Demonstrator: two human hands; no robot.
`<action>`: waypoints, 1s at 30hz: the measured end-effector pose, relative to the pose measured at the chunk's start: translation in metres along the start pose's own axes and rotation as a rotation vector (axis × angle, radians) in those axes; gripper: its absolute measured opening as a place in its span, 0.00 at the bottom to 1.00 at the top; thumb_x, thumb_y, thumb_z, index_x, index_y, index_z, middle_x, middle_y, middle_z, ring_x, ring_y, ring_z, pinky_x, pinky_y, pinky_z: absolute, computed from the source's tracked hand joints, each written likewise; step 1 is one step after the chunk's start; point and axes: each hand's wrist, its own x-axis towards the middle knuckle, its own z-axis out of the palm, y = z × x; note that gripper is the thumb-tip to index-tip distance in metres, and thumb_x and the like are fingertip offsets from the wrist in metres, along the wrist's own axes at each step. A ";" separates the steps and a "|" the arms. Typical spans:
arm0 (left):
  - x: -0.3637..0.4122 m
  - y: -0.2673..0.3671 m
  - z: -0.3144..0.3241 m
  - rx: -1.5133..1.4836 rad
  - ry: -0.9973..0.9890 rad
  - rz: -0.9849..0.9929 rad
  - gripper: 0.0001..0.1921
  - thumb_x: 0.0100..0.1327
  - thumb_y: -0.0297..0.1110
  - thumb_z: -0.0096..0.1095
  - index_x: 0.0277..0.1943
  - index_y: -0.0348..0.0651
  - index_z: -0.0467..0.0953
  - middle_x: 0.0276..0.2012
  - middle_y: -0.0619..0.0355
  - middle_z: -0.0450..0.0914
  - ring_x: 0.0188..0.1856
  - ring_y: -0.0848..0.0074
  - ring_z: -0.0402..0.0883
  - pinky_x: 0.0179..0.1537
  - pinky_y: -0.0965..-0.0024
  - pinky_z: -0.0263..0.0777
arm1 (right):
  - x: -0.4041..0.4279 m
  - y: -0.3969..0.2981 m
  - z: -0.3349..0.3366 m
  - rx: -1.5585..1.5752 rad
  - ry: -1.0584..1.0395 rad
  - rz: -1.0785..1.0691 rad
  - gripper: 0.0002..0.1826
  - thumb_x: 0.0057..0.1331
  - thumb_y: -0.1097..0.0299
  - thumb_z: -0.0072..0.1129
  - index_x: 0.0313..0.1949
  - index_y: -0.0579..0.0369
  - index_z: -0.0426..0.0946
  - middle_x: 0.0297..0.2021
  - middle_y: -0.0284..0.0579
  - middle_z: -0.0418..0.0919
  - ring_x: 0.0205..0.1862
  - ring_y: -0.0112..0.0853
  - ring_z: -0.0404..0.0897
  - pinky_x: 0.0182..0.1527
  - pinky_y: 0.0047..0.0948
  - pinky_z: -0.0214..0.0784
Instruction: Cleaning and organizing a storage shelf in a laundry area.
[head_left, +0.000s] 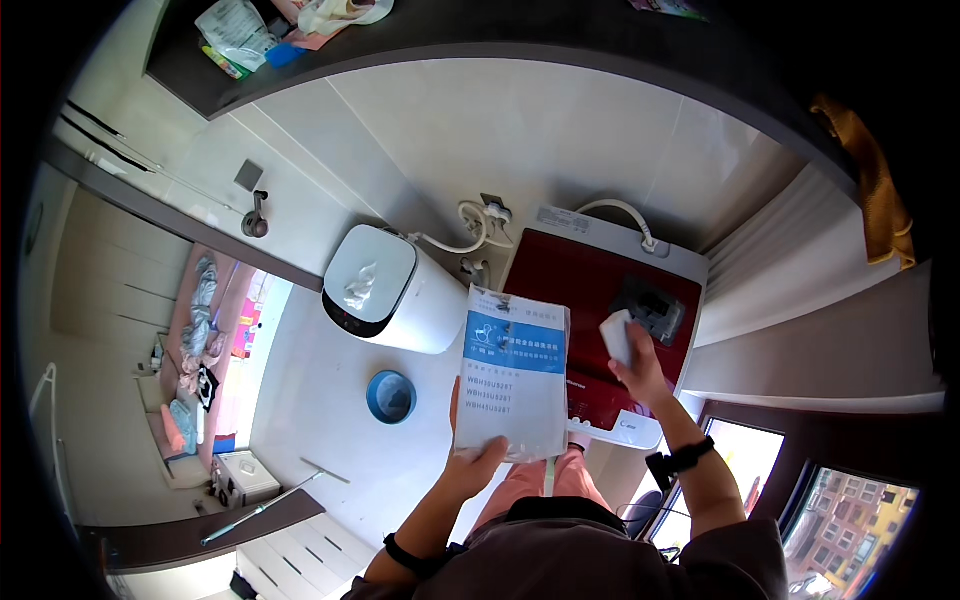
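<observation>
My left hand (480, 469) grips the lower edge of a washing machine manual in a clear plastic sleeve (514, 412), held up with its blue-banded cover facing me. Dark specks mark the sleeve's top. In my right hand (643, 364) is a small white block or folded cloth (616, 337); which of these cannot be told. Both hands are above a washing machine with a dark red lid (555, 259). On that lid, just beyond my right hand, lies a dark, partly transparent plastic item (652, 307). The manual hides part of the lid.
A smaller white washing machine (431, 315) stands at the left, a crumpled white tissue (361, 286) on its top. A blue bucket (391, 397) and a squeegee-like pole (262, 510) are on the floor side. A dark shelf (487, 56) overhangs the far wall; a curtain (795, 247) hangs at right.
</observation>
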 end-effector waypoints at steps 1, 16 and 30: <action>0.000 0.003 0.002 -0.077 -0.005 0.047 0.40 0.56 0.14 0.45 0.67 0.42 0.33 0.58 0.51 0.60 0.59 0.71 0.63 0.57 0.66 0.60 | -0.006 -0.024 0.000 -0.152 -0.014 -0.403 0.41 0.52 0.66 0.67 0.63 0.53 0.55 0.60 0.59 0.55 0.59 0.47 0.62 0.58 0.41 0.60; -0.006 0.014 0.007 -0.107 -0.061 0.094 0.38 0.56 0.13 0.45 0.67 0.43 0.38 0.58 0.52 0.60 0.59 0.71 0.63 0.58 0.66 0.61 | 0.016 -0.124 0.003 -0.420 -0.062 -0.593 0.32 0.49 0.70 0.64 0.57 0.44 0.70 0.60 0.53 0.59 0.56 0.49 0.62 0.58 0.41 0.55; -0.006 0.012 0.009 -0.161 -0.067 0.142 0.38 0.56 0.14 0.46 0.67 0.40 0.38 0.58 0.51 0.60 0.59 0.70 0.63 0.57 0.68 0.61 | -0.074 -0.188 -0.001 -0.324 -0.492 -0.767 0.34 0.45 0.70 0.60 0.56 0.48 0.70 0.61 0.53 0.57 0.58 0.47 0.60 0.58 0.42 0.52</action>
